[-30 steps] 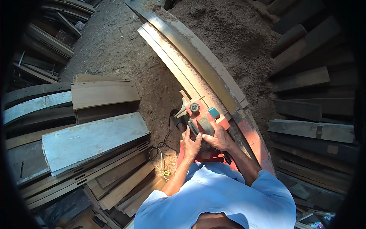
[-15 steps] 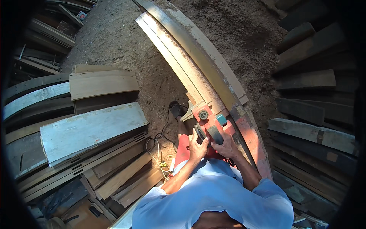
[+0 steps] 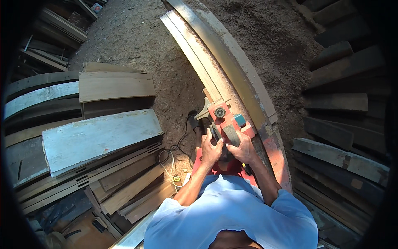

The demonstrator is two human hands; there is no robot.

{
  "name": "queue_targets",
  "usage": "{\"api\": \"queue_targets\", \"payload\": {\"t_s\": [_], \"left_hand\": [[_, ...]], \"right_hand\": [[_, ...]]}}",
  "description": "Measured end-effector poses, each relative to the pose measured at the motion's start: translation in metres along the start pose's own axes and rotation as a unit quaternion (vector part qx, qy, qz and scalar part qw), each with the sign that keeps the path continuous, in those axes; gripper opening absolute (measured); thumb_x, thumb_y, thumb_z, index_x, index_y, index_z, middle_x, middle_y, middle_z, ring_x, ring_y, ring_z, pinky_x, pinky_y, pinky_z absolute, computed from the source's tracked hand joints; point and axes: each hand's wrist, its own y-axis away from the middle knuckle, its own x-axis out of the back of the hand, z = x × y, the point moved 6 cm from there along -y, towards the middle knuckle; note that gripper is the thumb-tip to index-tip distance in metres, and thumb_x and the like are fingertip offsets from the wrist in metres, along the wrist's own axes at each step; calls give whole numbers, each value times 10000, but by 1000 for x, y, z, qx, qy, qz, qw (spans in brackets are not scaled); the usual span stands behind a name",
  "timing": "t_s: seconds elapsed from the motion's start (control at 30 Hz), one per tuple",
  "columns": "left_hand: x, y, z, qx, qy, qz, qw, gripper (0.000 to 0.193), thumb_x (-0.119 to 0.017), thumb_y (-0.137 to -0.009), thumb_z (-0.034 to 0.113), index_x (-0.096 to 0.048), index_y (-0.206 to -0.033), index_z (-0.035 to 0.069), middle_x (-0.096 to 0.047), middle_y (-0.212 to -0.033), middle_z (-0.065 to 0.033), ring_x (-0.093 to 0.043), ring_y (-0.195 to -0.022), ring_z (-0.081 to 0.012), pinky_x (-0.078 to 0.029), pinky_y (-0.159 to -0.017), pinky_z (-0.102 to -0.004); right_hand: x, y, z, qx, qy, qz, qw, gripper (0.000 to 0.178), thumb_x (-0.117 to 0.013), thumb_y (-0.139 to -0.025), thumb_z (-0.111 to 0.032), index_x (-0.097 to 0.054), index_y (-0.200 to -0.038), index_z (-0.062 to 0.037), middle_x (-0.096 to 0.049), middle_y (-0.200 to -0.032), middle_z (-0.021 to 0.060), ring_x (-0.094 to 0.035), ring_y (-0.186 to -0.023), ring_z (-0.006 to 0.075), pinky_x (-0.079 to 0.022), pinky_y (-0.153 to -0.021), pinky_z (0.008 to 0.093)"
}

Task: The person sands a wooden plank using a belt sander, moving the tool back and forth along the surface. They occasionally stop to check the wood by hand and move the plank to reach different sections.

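A red electric planer [image 3: 226, 119] with a round black knob and a teal part on its side rests on a long, narrow light wooden board [image 3: 195, 58]. My right hand [image 3: 245, 150] is wrapped round its dark rear handle. Close beside it, my left hand [image 3: 211, 151] grips a black part on the planer's left side; its fingertips are partly hidden. A pale angled bracket [image 3: 202, 111] sticks out to the left of the planer. Pinkish shavings [image 3: 222, 79] lie along the board ahead of the tool.
A yellowish-grey beam [image 3: 244, 89] runs along the board's right side. At left, a whitish plank [image 3: 101, 139] tops stacked boards, with a black cable [image 3: 179, 143] on the ground near my leg. More planks [image 3: 340, 159] line the right. Sawdust covers the ground [image 3: 128, 45].
Both hands have moved the planer a short way forward along the board, away from my body, and my arms reach out farther. The whole view has shifted slightly.
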Motion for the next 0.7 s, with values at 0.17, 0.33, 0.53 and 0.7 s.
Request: {"api": "queue_targets", "payload": {"t_s": [0.17, 0.33, 0.53, 0.7], "left_hand": [[11, -28, -1, -14, -12, -2, 1000, 847, -841, -909, 249, -419, -1561, -88, -599, -1133, -184, -584, -1083, -314, -498, -971, -412], [21, -51, -3, -20, -9, 12, 1000, 825, -847, -902, 262, -451, -1552, -55, -596, -1097, -182, -577, -1040, -311, -498, -942, -418], [36, -85, 1, 7, 4, -1, 1000, 703, -847, -897, 324, -571, -1433, -36, -588, -1041, -169, -566, -981, -310, -488, -903, -430], [48, -116, 1, -3, -5, 11, 1000, 681, -849, -898, 339, -598, -1402, -44, -579, -1021, -159, -571, -965, -290, -496, -870, -417]], "right_hand": [[-4, -26, -12, 13, -14, -6, 1000, 400, -743, -844, -99, -659, -1214, 28, -687, -990, 141, -665, -885, 210, -547, -821, 387], [-7, -48, -28, 6, -27, -15, 999, 404, -741, -853, -109, -659, -1226, 22, -690, -1009, 143, -662, -906, 215, -545, -839, 383], [-10, -79, -49, -3, -21, -12, 1000, 314, -738, -906, -152, -661, -1164, 8, -711, -995, 194, -721, -897, 279, -561, -832, 420], [-15, -109, -55, 6, -23, -9, 1000, 358, -740, -886, -151, -669, -1200, 5, -716, -1032, 195, -722, -921, 292, -562, -853, 424]]}}
